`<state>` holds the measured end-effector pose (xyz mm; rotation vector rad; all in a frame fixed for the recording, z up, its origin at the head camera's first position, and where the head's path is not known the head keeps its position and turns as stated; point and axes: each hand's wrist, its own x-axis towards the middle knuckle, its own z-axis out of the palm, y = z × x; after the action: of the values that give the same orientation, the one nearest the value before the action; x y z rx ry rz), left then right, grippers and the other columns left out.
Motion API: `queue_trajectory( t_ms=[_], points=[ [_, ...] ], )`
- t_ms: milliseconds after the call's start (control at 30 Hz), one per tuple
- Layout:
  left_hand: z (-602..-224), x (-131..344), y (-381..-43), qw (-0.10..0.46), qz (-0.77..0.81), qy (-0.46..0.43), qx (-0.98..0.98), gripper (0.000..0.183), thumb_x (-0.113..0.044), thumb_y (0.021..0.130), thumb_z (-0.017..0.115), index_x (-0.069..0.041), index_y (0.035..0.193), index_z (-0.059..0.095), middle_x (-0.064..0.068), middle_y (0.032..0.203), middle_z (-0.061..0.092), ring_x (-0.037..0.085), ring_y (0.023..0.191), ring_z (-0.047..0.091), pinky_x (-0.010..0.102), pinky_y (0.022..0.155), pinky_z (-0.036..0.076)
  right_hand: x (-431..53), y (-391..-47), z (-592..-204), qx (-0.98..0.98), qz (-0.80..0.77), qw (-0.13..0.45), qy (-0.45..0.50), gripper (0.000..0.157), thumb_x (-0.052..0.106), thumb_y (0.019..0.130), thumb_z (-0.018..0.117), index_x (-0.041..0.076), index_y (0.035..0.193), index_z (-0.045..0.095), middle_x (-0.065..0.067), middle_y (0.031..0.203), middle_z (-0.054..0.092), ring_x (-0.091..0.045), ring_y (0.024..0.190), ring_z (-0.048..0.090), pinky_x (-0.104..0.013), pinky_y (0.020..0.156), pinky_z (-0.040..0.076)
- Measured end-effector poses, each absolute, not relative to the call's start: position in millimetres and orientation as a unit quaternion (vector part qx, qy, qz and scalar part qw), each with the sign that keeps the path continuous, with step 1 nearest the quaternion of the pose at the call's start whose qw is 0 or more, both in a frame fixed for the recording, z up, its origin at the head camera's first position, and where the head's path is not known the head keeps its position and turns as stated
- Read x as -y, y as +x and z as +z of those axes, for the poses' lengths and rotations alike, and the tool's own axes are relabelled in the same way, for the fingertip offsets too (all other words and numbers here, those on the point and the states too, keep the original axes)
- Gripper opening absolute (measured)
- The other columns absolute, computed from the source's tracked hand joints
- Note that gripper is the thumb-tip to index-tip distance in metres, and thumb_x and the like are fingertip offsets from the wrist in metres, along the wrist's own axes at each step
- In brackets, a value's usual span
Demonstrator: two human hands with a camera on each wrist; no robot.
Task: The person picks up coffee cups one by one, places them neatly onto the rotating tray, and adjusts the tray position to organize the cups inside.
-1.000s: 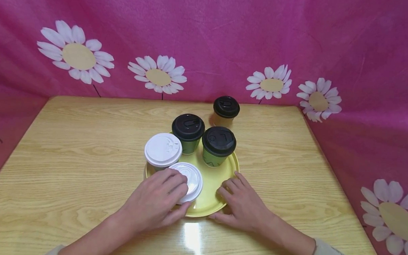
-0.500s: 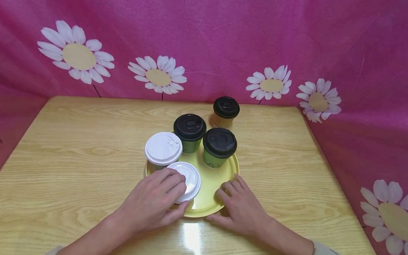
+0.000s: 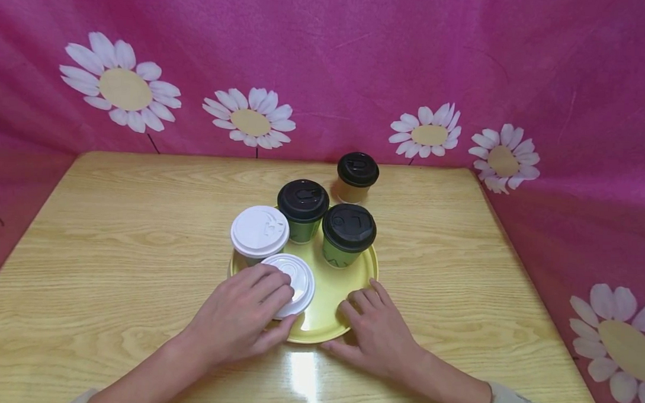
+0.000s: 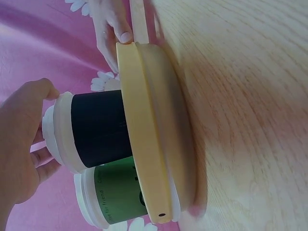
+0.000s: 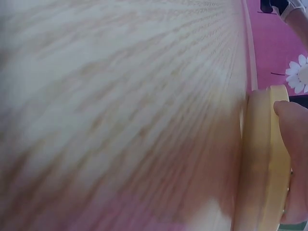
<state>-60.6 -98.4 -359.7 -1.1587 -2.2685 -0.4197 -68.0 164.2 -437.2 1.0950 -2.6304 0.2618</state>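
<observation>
A round yellow turntable tray (image 3: 326, 302) carries several lidded paper cups. My left hand (image 3: 241, 317) holds a black-bodied cup (image 4: 98, 130) by its white lid (image 3: 299, 278), thumb on the near side and fingers over the top. The cup stands upright on the tray. My right hand (image 3: 379, 334) grips the tray's near right rim, its thumb (image 5: 281, 108) along the outer edge and its fingers over the inside. Behind the held cup is a green cup with a white lid (image 3: 260, 230). Two green cups with black lids (image 3: 303, 201) (image 3: 348, 227) stand farther back on the tray.
A brown cup with a black lid (image 3: 358, 170) stands behind the tray on the wooden table (image 3: 140, 236). A pink cloth with daisies (image 3: 333, 59) hangs along the back and sides.
The tray has turned slightly clockwise. The black-lidded cups have shifted right, and the white-lidded ones left and back. My left hand moves with its cup; my right hand has slid slightly nearer me.
</observation>
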Motion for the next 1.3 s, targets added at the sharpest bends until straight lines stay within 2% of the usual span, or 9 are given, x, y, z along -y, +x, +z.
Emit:
queue_trajectory(
  t_ms=[500,933,1300],
  points=[
    [-360,100,-62,0.289,-0.166,-0.432,0.838,0.025,-0.029,0.083,0.048,-0.006,0.09,0.058,0.003,0.089,0.054,0.023,0.087,0.052,0.034,0.077,0.046,-158,-62,-434,0.921,0.081,0.132,0.357,0.055,0.071,0.075,0.048,0.016,0.081,0.05,-0.002,0.087,0.047,-0.026,0.092,0.047,-0.047,0.106,0.019],
    [-361,103,-62,0.277,-0.172,-0.433,0.841,0.026,-0.027,0.083,0.048,-0.005,0.091,0.058,0.003,0.089,0.055,0.022,0.089,0.053,0.034,0.088,0.043,-154,-56,-433,0.926,0.075,0.133,0.345,0.054,0.071,0.076,0.048,0.018,0.077,0.047,0.0,0.083,0.045,-0.023,0.085,0.047,-0.046,0.104,0.021],
    [-360,104,-62,0.276,-0.176,-0.43,0.842,0.025,-0.027,0.083,0.049,-0.006,0.091,0.058,0.003,0.089,0.055,0.021,0.09,0.053,0.033,0.088,0.043,-151,-55,-433,0.928,0.063,0.136,0.34,0.054,0.071,0.075,0.048,0.017,0.075,0.046,0.0,0.08,0.042,-0.025,0.082,0.046,-0.046,0.103,0.022]
  ],
)
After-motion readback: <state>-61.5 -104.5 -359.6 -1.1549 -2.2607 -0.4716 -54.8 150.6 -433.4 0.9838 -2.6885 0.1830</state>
